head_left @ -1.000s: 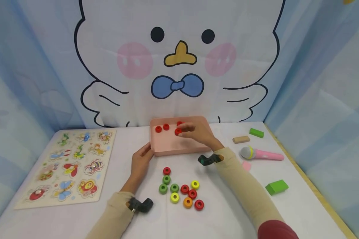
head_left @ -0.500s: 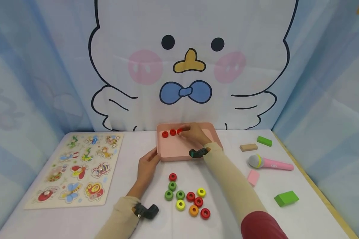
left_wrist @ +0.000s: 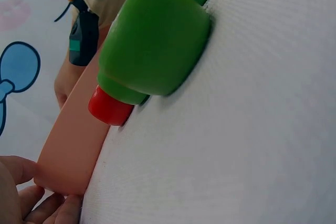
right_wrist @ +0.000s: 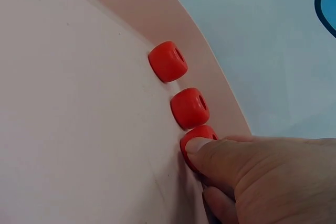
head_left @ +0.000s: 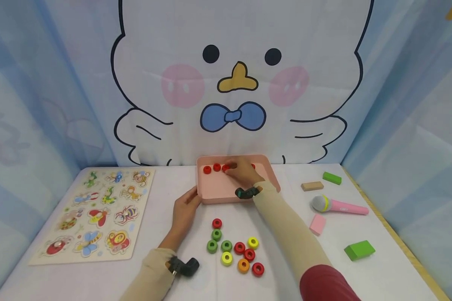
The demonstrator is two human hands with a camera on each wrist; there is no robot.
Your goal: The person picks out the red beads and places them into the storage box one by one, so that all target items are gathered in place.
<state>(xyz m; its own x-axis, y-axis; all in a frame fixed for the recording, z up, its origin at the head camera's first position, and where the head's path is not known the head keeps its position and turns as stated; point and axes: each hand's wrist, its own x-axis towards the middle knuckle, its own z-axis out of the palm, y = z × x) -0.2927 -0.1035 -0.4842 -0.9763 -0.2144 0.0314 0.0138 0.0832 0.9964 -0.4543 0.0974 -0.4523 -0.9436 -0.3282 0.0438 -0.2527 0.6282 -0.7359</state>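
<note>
Fingers of your right hand [head_left: 242, 172] are curled onto a red bead [right_wrist: 197, 142], pressing it down as the third in a row along the far wall of the pink tray [head_left: 226, 193]; a second ago that bead was carried above the tray's middle, and half a second ago it was already arriving at the row's end. In the right wrist view two red beads [right_wrist: 178, 85] sit just beside it against the wall, the nearer one touching or nearly touching it. Another spot of red shows past your knuckles in the head view, too hidden to name. Your left hand [head_left: 184, 211] has stayed put, thumb and fingers resting against the tray's near left corner and steadying it. So the bead looks all but placed, though your fingertip is on it yet. On the white table [head_left: 361, 276] the loose pile of beads [head_left: 235, 248], red, green, yellow and orange, lies unchanged near your left wrist.
</note>
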